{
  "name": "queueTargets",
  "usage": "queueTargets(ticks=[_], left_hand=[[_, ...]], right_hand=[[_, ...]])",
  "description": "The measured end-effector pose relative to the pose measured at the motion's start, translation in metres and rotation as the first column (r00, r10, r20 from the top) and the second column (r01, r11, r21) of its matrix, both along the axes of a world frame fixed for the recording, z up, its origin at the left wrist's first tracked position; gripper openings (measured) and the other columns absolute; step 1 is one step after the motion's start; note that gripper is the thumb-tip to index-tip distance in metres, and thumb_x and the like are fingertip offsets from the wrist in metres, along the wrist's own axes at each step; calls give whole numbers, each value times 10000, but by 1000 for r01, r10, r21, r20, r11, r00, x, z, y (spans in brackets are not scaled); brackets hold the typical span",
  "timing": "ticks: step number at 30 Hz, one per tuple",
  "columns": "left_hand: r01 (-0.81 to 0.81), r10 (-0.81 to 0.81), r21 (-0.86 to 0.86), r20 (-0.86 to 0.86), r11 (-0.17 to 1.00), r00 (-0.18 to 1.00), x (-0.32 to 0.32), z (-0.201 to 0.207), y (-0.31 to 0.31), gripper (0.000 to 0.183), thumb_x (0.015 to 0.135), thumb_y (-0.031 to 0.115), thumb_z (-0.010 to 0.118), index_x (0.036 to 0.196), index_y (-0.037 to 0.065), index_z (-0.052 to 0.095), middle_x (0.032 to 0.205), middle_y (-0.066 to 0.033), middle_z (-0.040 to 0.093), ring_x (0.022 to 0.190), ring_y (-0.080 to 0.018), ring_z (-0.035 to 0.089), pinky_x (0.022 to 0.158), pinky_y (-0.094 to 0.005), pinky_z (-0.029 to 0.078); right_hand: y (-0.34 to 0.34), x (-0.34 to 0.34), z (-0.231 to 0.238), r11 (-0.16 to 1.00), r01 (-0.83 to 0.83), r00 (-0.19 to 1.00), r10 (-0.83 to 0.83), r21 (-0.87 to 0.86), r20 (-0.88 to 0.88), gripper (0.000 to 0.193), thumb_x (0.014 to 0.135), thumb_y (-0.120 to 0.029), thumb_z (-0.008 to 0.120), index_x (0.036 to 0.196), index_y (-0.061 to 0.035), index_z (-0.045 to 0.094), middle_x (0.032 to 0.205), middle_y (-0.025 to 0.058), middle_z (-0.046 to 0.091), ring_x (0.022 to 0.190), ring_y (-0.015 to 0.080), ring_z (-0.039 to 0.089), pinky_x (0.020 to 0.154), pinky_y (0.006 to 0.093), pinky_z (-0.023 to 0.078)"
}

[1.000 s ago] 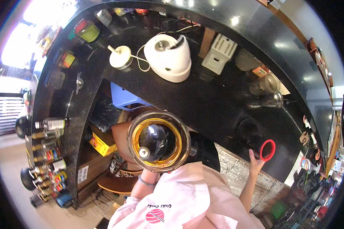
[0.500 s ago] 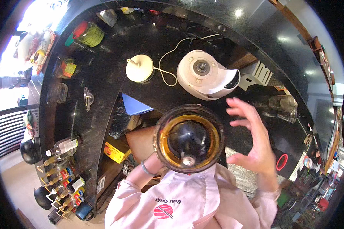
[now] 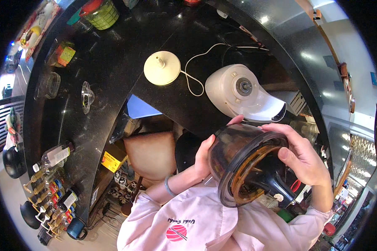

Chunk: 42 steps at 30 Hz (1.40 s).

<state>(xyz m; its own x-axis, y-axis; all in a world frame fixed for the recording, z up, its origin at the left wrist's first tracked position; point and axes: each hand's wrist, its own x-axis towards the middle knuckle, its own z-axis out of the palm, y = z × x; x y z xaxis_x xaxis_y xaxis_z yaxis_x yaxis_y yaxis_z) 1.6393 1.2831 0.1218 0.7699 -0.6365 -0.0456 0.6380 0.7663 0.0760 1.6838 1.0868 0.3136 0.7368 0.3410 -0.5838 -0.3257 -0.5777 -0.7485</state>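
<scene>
A smoky, see-through bowl (image 3: 234, 144) with an amber inner ring is held tilted over my apron, its mouth facing lower right. From its middle a black cone (image 3: 278, 186) with a small metal tip sticks out. My left hand (image 3: 203, 158) is wrapped round the bowl's outer left side, some fingers hidden behind it. At the upper right rim my right hand (image 3: 301, 154) grips with fingers over the outside and thumb by the mouth. Beyond the bowl stands a white appliance base (image 3: 226, 90) with a bare metal shaft. A round cream piece (image 3: 162, 73) with an upright peg lies left of it.
A white cord (image 3: 190, 69) curls between the cream piece and the base. A clear domed lid (image 3: 87, 97) and a green basket (image 3: 100, 14) lie on the black counter (image 3: 125, 46). Several pump bottles (image 3: 54, 196) stand lower left. Below the counter are a brown stool (image 3: 151, 152) and yellow box (image 3: 113, 161).
The bowl has moved right and tipped from facing up to facing lower right. My right hand, apart from it before, has closed on its rim. The view has shifted too.
</scene>
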Motion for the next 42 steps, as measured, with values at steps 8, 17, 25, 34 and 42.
queueTargets(ticks=[8, 17, 25, 34, 42], left_hand=[[361, -335, 85, -223, 929, 915, 41, 2, 15, 697, 1048, 620, 414, 1493, 90, 498, 1444, -112, 608, 1290, -242, 608, 1112, -460, 479], [5, -16, -70, -158, 998, 987, 85, 17, 37, 923, 980, 772, 401, 1583, 73, 367, 1552, -151, 473, 1415, -291, 469, 1197, -561, 309], [-616, 68, 754, 619, 227, 783, 143, -49, -35, 410, 1087, 327, 535, 1243, -26, 673, 1411, -167, 531, 1294, -251, 484, 1125, -370, 357], [-548, 5, 836, 548, 17, 836, 141, -81, -50, 525, 1032, 425, 572, 1290, -21, 677, 1588, -288, 311, 1485, -434, 215, 1229, -524, 178], [-530, 35, 846, 529, 59, 848, 133, -100, -44, 614, 1055, 438, 562, 1482, -1, 515, 1596, -277, 344, 1497, -397, 246, 1246, -492, 191]], right_hand=[[-11, 35, -6, 977, -185, 972, 197, -104, 125, 585, 1013, -187, 610, 1537, -34, 400, 818, 85, 690, 596, 124, 610, 593, 271, 465], [-8, 22, -21, 883, 402, 873, -449, 240, 190, 631, 932, 107, 499, 1528, -55, 372, 1133, 91, 674, 730, 146, 704, 580, 284, 616], [-33, 46, -38, 815, 576, 818, -574, -62, 51, 403, 1082, -148, 511, 1453, -84, 368, 1084, 151, 700, 763, 258, 760, 627, 349, 661], [-40, 65, -53, 874, 429, 890, -452, -228, -58, 416, 1105, -205, 451, 1496, -115, 342, 701, 178, 656, 498, 218, 672, 412, 273, 528], [-49, 43, -36, 884, 313, 949, -278, -346, 148, 683, 1039, -203, 606, 1632, -131, 274, 668, 82, 669, 507, 156, 630, 494, 283, 526]])
